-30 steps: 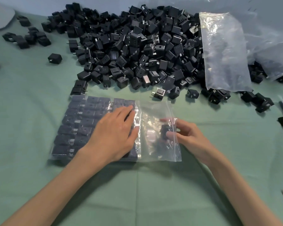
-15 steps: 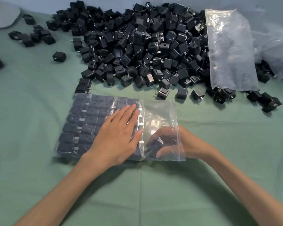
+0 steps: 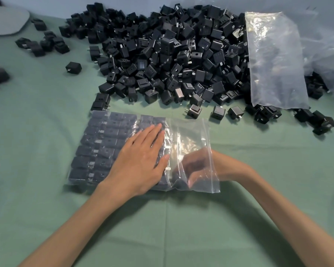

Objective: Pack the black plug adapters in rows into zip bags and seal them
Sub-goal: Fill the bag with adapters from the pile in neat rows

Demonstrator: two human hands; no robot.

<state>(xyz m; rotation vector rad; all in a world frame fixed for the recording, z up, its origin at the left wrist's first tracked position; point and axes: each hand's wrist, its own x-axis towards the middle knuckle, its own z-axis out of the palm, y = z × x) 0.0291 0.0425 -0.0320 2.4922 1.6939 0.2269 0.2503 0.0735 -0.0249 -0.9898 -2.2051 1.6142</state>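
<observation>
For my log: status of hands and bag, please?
Left hand flat on packed adapters. Right hand inside zip bag, grip unclear. Bag unsealed. Nothing blocking.

Lighting's soft and kinda dim, with a cool greenish cast. Fuzzy shadows sit under both forearms and along the near edge of the zip bag (image 3: 191, 132) on the green surface (image 3: 46, 209), so the light looks to come from above and the far side. White glare streaks on the bag's clear end make the right hand (image 3: 199, 168) inside it hazy. The empty bag (image 3: 276, 60) beyond it glints too. The black plug adapters (image 3: 162, 54) behind the zip bag go mushy, and the frame edges bow fisheye-style.
</observation>
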